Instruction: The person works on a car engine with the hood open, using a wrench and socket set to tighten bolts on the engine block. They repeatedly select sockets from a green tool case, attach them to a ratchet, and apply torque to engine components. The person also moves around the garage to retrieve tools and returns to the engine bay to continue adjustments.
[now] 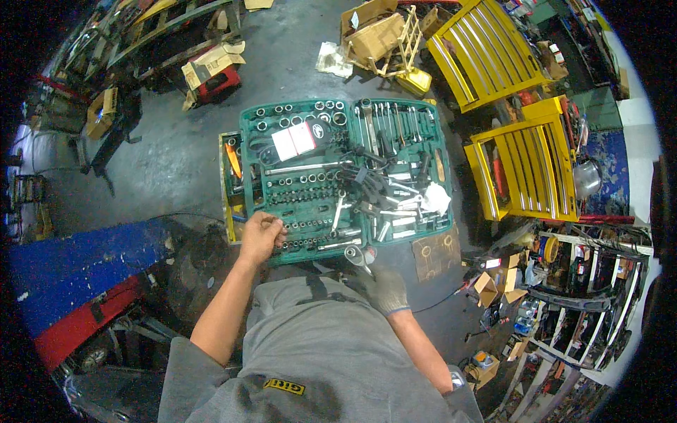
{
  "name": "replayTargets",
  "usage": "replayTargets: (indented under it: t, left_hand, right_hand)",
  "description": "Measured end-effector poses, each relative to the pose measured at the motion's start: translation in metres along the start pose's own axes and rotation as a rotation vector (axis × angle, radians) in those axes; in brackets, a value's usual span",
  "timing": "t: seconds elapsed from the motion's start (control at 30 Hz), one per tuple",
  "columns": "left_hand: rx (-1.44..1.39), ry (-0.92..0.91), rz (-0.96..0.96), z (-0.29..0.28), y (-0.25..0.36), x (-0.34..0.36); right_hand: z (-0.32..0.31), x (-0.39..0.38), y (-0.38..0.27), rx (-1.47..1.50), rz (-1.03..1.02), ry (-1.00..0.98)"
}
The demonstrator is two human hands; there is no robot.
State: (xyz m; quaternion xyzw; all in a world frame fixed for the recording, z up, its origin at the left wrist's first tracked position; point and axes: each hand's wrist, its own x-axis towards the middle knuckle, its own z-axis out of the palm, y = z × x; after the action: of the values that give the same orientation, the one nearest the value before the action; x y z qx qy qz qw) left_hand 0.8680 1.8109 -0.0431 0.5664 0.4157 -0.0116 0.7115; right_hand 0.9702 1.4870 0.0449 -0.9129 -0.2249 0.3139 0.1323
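A green tool case (248, 127) lies opened out in front of me, its left half set with rows of sockets (300, 196). My left hand (262, 236), bare, is at the near left edge of those rows. Its fingers are pinched together, and I cannot make out what is between them. My right hand (384, 290), in a grey work glove, is closer to my body, below the case's near edge. It is closed round a ratchet (357, 256) whose round head points away from me. A combination wrench (339, 211) lies across the left half.
Loose sockets and tools (398, 201) pile up in the case's right half, near a crumpled white rag (436, 199). A white and red box (294, 142) rests on the sockets. Yellow tool cabinets (525, 173) stand at right, cardboard boxes (499, 285) below them. A blue and red ramp (77, 271) is at left.
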Motion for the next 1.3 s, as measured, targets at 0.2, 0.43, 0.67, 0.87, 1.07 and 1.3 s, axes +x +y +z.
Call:
replayTargets:
  t: [0.2,0.43,0.67,0.87,1.07,1.3]
  left_hand:
    - [0.377,0.131,0.217,-0.005,-0.002,0.016]
    - [0.778,0.202,0.432,-0.003,0.013,0.03]
    - [0.778,0.206,0.542,0.002,0.023,0.045]
    - [0.859,0.19,0.664,0.004,0.021,0.051]
    - [0.848,0.163,0.61,0.006,0.011,0.056]
    - [1.042,0.102,0.681,0.005,0.005,0.062]
  right_hand:
    - [0.006,-0.01,0.008,-0.002,0.017,0.039]
    - [0.007,-0.013,0.009,0.014,0.045,0.052]
    - [0.0,-0.017,0.002,0.028,0.105,0.005]
    - [0.0,-0.017,-0.001,0.019,0.149,-0.045]
    - [0.002,-0.02,-0.001,0.035,0.108,-0.014]
    - [0.005,-0.022,0.004,0.038,0.049,0.039]
